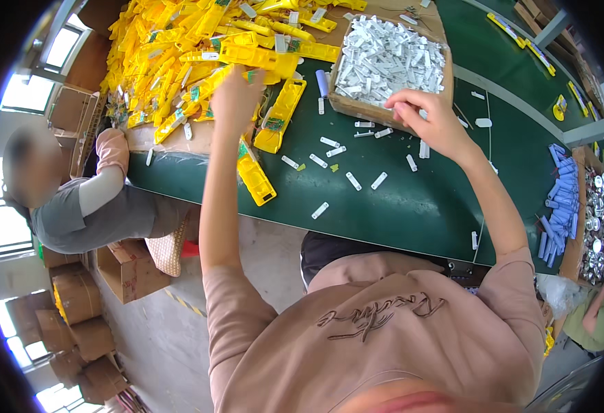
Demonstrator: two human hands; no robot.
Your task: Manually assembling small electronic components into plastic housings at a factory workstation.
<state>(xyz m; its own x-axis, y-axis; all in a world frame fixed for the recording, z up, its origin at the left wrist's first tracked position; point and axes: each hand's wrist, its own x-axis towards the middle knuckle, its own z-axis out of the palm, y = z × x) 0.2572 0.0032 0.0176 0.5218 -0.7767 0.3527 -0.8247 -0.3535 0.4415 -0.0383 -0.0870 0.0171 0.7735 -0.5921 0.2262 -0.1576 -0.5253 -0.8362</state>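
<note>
My left hand [236, 102] reaches over the near edge of a large heap of yellow plastic housings [157, 62]. Its fingers are blurred against the yellow, so their grip is unclear. Just right of that hand lies a yellow housing with a green circuit board [281, 115]. Another yellow housing [256, 180] rests below it on the green table. At the near right rim of a cardboard box [364, 113], my right hand [422, 118] has its thumb and fingers curled together; anything between them is hidden. Small white plastic pieces [391, 58] fill the box.
Loose white pieces [353, 181] lie scattered on the green table [398, 220]. A blue cylinder [322, 83] stands beside the box. Blue cylinders [561, 199] are heaped at the right, by a box of shiny round metal parts [599, 213]. A person [89, 199] sits at the left.
</note>
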